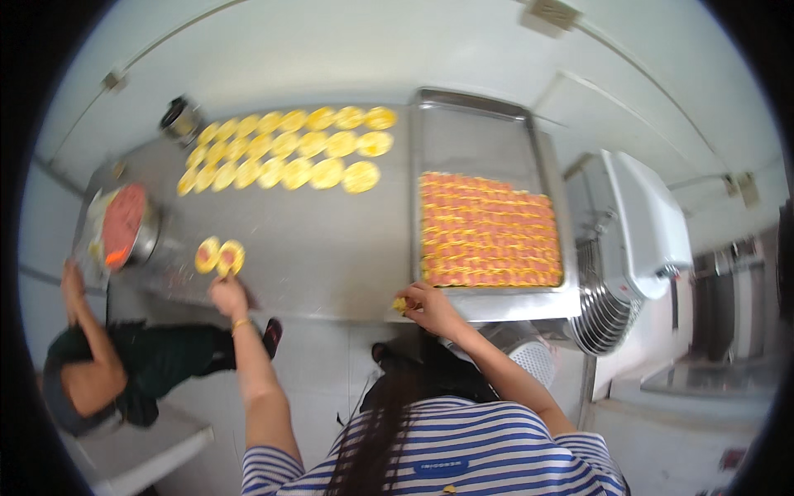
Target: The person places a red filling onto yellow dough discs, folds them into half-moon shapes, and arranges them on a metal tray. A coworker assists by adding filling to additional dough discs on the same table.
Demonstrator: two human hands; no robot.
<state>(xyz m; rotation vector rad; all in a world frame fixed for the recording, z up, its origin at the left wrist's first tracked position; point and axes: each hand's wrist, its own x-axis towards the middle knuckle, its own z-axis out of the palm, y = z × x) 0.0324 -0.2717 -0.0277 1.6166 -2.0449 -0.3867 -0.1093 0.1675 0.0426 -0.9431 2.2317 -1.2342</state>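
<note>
While the left hand (225,293) reaches two pink-topped rounds (232,257) at nine o'clock, the right hand (432,309) pinches a yellow piece (400,305) at six.
From the left, a co-worker (157,357) is at eight o'clock, hands near the steel bowl (150,235) of pink filling (124,221), which takes up the table's (327,240) nine o'clock end; a dark-topped jar (181,122) stands at ten; the left hand's fingers bunch at one round's edge, though whether they grip it cannot be told; yellow rounds (284,145) lie in three rows from ten to nearly twelve; the right hand's fingertips close on their piece beside the near-left corner of the tray (473,140), part-filled with pink-and-yellow rows (490,236), at three; a perforated stool (532,361) and a white machine's (645,223) wire guard (609,310) crowd four o'clock.
</note>
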